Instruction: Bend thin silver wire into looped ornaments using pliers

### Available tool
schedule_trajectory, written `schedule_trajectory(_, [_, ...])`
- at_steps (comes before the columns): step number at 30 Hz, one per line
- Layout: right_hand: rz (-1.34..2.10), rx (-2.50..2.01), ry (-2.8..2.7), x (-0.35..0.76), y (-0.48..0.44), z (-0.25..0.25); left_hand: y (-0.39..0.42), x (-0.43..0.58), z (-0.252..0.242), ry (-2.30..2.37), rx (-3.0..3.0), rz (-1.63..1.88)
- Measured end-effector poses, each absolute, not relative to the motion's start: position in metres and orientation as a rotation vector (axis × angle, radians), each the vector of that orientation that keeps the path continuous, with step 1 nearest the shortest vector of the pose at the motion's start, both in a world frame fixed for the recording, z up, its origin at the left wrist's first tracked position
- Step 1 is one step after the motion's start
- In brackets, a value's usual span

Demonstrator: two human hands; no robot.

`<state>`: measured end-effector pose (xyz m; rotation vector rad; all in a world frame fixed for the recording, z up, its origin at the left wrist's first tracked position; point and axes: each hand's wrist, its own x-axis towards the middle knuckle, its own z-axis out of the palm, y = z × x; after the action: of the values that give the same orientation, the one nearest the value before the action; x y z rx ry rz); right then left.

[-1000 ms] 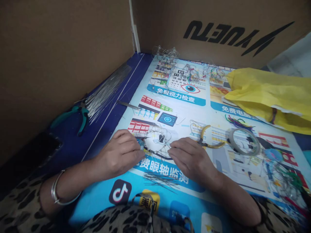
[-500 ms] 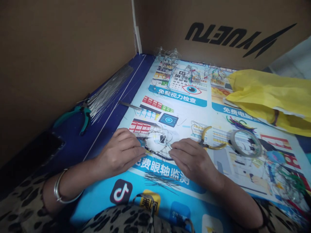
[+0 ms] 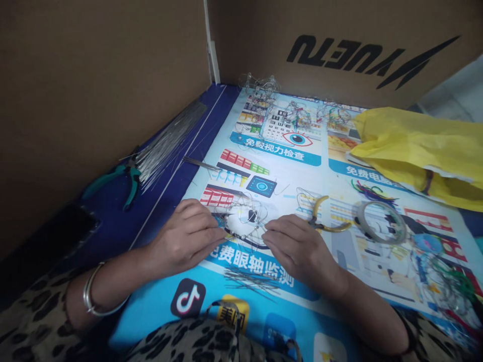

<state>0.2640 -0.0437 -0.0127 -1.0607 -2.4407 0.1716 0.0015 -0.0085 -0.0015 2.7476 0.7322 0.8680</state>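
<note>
My left hand and my right hand rest on a printed blue poster mat, fingers pinched together. Between them lies a small piece of bent thin wire with pale beads; each hand grips one side of it. A silver bangle circles my left wrist. Just behind my right hand lie yellow-handled pliers. A few short loose wires lie on the mat in front of my hands.
Teal-handled pliers and a bundle of straight silver wires lie at the left by a cardboard wall. A yellow plastic bag sits at right, a tape roll beside it. Finished wire pieces lie at the back, tangled coloured wire at right.
My hands have stayed on the beaded wire piece, shifting only slightly; the view has moved a little.
</note>
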Motion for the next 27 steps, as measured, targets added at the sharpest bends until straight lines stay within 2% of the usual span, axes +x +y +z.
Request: schedule_trajectory(27, [0.165, -1.038, -2.434, 0.2653, -0.0437, -0.0141, -0.0088, 0.0009, -0.0032, 0.602, 2.766, 0.747])
